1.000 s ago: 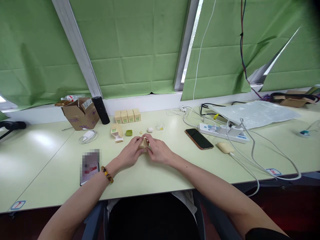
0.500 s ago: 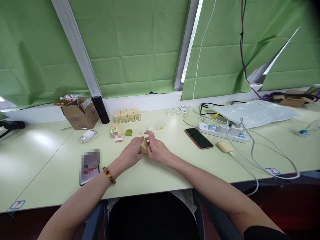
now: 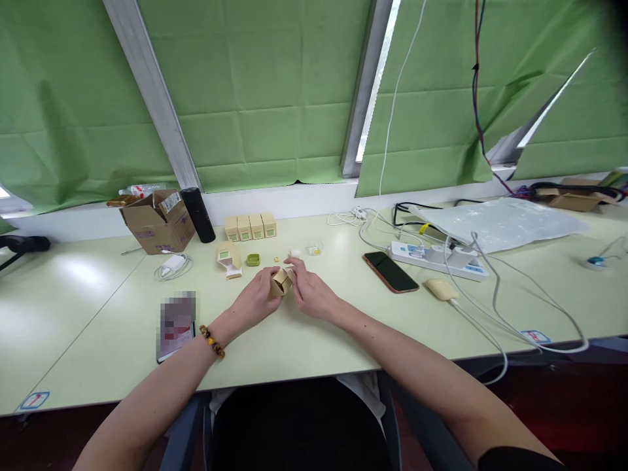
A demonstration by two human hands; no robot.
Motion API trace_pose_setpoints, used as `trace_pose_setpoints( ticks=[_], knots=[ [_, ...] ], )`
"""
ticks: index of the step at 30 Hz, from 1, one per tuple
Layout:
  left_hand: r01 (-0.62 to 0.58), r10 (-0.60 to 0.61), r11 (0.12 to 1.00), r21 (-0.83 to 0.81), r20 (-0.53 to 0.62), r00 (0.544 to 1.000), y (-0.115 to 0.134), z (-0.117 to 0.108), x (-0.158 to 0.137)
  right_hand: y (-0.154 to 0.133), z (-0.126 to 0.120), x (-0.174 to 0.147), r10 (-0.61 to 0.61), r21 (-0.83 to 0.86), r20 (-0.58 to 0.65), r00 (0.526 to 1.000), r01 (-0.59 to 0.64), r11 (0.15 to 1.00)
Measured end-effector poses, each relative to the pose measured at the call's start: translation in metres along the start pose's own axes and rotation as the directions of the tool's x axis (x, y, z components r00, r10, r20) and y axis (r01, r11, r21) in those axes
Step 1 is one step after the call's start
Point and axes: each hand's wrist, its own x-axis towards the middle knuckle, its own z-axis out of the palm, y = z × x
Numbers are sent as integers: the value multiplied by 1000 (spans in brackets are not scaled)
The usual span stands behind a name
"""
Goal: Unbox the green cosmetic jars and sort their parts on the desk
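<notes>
- Green curtain, creased, hanging behind the table.
- Table, pale and glossy.
- Clear plastic sheet, spread at the back right.
- Cardboard box, brown, flaps raised, at the back left.
- Power strip, white, plugs fitted, loose cables about it.
- Left hand, thumb and fingers pinching the small box from its left side.
- Right hand, fingertips at the right side of the small box; whether they pinch it cannot be told.
- Phone, dark screen up, well right of the hands.
- Black cylinder, leaning by the cardboard box.
- Four boxes, tan, green-marked, in a close row beyond the hands.
- Opened box, tan, one flap out, left of the green dish.
- Small box, plain tan card, tilted, a dark gap showing among its folds; held between both hands above the table's near middle, its sides partly covered by fingers.
- Clear dish, a yellow spot inside.
- Green dish, square, rounded corners.
- White piece, just beyond the right fingertips, partly hidden by them.
- Yellow piece, tiny, near the white piece; detail too small to tell.
</notes>
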Motion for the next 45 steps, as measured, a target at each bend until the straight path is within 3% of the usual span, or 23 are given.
trace_pose_setpoints(
  ticks=[5,8,10,12,14,17,20,24,30,45],
  knots=[
    [52,-52,999,15,-52,997,0,-1,0,13,-2,10,157,344,-105,982,-112,932],
    [46,-37,995,86,-104,994,-2,-1,2,26,2,14,240,401,-150,959,-162,902],
    [46,-31,993,108,-131,991,-3,-1,2,35,4,16,213,287,-237,948,-141,948],
    [46,-29,992,118,-147,989,-3,-2,2,42,4,18,114,56,-311,944,-102,993],
    [23,-4,991,135,-139,990,-3,-3,2,45,2,19,9,-163,-327,945,-65,985],
    [-38,56,986,163,-106,993,-2,-6,3,44,-1,21,-129,-310,-286,949,36,950],
    [-56,74,986,156,-109,991,-1,-6,3,40,-1,20,-242,-315,-237,941,162,935],
    [-36,53,991,128,-124,991,-5,-4,2,34,3,16,-282,-251,-229,932,223,942],
    [14,6,987,159,-121,993,-8,-1,1,29,3,12,-212,-242,-205,955,160,957],
    [-40,102,964,264,-227,969,3,-5,2,21,1,9,-176,-284,-263,948,98,954]
  ],
)
